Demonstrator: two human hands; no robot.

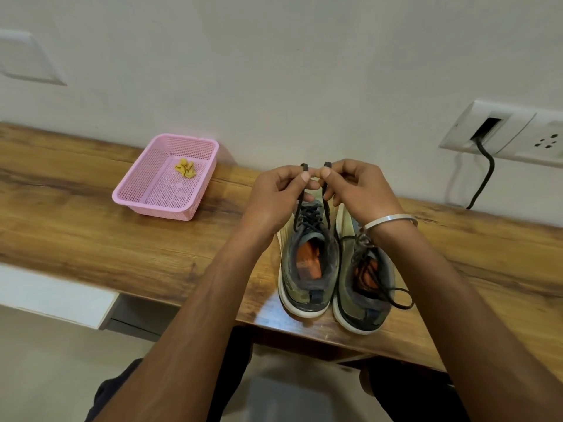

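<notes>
Seated at a wooden table (91, 239), you hold both ends of a dark shoelace raised over the shoe being laced (307, 269), which stands straight ahead of you. Its heel faces you and its toe points at the wall, so its long axis runs directly away from your body. Your left hand (274, 193) pinches the left lace end (300, 205) between thumb and forefinger. Your right hand (356, 190), with a metal bangle (390, 219) at the wrist, pinches the right lace end (326, 208) the same way. The hands almost meet, fingertip to fingertip, above the toe half of the shoe, neither one nearer than the other. From the top eyelets the two strands climb forward to your fingers, side by side and not crossed. The coming move appears to turn on that: one strand must pass over the other along the shoe's centre line. The second shoe (365, 293) stands just beside it on your right, parallel, its own laces loose over the collar and under your right wrist. Well apart to your left sits a pink basket (128, 190) holding a few yellow pieces (185, 171). A black cable (484, 178) hangs from a wall socket (518, 132).
</notes>
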